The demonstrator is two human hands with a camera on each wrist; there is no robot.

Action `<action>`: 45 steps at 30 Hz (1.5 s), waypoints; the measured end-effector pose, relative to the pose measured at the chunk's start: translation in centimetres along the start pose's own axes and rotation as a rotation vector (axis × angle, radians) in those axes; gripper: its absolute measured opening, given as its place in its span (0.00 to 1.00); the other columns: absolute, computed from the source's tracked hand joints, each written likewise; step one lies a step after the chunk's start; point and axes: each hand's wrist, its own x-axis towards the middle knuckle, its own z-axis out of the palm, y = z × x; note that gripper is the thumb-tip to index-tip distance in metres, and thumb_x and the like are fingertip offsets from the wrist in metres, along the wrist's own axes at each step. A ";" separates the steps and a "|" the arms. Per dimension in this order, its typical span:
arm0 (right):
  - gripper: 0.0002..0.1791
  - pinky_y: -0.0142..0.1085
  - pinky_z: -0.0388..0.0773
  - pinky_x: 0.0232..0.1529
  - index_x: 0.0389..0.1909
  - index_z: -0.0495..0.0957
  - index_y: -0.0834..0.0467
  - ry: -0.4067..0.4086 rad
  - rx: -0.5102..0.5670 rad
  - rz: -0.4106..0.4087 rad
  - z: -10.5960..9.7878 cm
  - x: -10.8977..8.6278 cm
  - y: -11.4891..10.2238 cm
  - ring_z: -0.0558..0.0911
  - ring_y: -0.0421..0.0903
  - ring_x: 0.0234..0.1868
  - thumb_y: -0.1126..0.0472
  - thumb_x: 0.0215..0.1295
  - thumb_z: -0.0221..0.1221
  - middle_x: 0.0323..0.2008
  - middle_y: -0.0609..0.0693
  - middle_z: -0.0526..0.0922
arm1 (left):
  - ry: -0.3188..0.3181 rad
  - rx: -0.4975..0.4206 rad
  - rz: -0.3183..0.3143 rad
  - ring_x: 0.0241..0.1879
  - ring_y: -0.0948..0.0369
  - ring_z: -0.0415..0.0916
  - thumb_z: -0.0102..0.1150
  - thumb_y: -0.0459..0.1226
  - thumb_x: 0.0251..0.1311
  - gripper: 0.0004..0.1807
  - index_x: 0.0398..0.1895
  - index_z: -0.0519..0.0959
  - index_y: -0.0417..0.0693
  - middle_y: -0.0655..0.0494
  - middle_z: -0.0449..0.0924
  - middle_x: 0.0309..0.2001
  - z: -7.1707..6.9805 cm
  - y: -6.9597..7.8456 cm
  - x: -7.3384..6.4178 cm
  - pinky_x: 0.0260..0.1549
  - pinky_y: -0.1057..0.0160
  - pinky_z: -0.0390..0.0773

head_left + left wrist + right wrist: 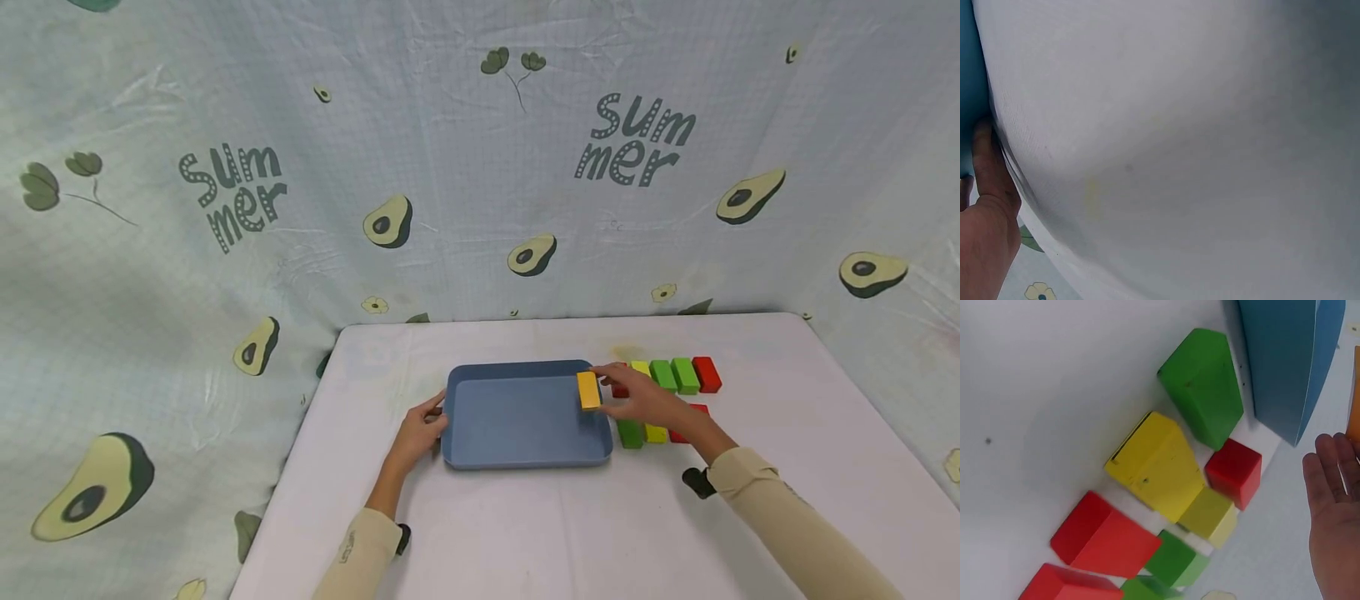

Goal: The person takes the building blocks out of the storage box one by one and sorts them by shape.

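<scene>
My right hand [637, 397] pinches an orange-yellow block [588, 392] between thumb and fingers, over the right end of a blue-grey tray [517, 462]. In the right wrist view only a strip of that block [1354, 400] shows at the right edge, beside the fingers [1329, 465]. At the tray's left side, my left hand [417, 433] has its fingertips against the rim. The left wrist view shows a straight finger [988, 159] lying along the tray's outer wall [969, 81]. No block lies on the visible tray floor.
Right of the tray stand two rows of blocks: a back row with green [684, 375] and red [707, 375] ones, and a front row with green [631, 434] and yellow [656, 435] ones. My right forearm partly covers them. A patterned cloth [450, 167] hangs behind the white-covered table [525, 533].
</scene>
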 end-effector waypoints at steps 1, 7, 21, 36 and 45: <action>0.36 0.51 0.72 0.51 0.66 0.63 0.61 0.005 -0.001 0.001 -0.1 -0.2 0.2 0.72 0.58 0.53 0.55 0.58 0.64 0.56 0.58 0.70 | -0.002 0.000 -0.001 0.36 0.56 0.70 0.48 0.28 0.58 0.30 0.68 0.62 0.38 0.32 0.70 0.51 0.0 0.0 0.0 0.31 0.55 0.74; 0.38 0.52 0.73 0.50 0.66 0.63 0.61 0.042 0.003 0.039 -0.8 -1.3 1.0 0.71 0.58 0.55 0.54 0.57 0.65 0.60 0.59 0.68 | 0.002 -0.009 -0.011 0.36 0.54 0.71 0.49 0.27 0.58 0.30 0.68 0.63 0.38 0.32 0.69 0.51 0.0 0.2 -0.1 0.30 0.56 0.75; 0.37 0.54 0.72 0.50 0.68 0.61 0.61 0.025 -0.022 0.139 -2.6 -4.0 2.3 0.69 0.62 0.57 0.55 0.59 0.63 0.59 0.62 0.67 | 0.005 -0.012 -0.007 0.34 0.56 0.71 0.50 0.27 0.58 0.30 0.67 0.64 0.38 0.33 0.71 0.48 0.2 -1.2 0.8 0.28 0.57 0.74; 0.38 0.51 0.74 0.48 0.66 0.61 0.68 -0.003 0.006 0.171 -5.1 -6.8 4.9 0.70 0.64 0.55 0.57 0.58 0.64 0.58 0.67 0.68 | 0.045 0.014 -0.028 0.35 0.57 0.72 0.51 0.30 0.59 0.30 0.67 0.66 0.48 0.42 0.73 0.47 0.7 -3.1 1.9 0.26 0.61 0.75; 0.39 0.53 0.73 0.48 0.66 0.60 0.67 -0.011 -0.022 0.248 -6.2 -8.5 5.6 0.68 0.65 0.56 0.54 0.58 0.64 0.58 0.68 0.68 | 0.057 0.019 -0.037 0.38 0.56 0.73 0.52 0.31 0.59 0.30 0.67 0.67 0.50 0.42 0.73 0.49 0.6 -3.4 2.3 0.27 0.61 0.75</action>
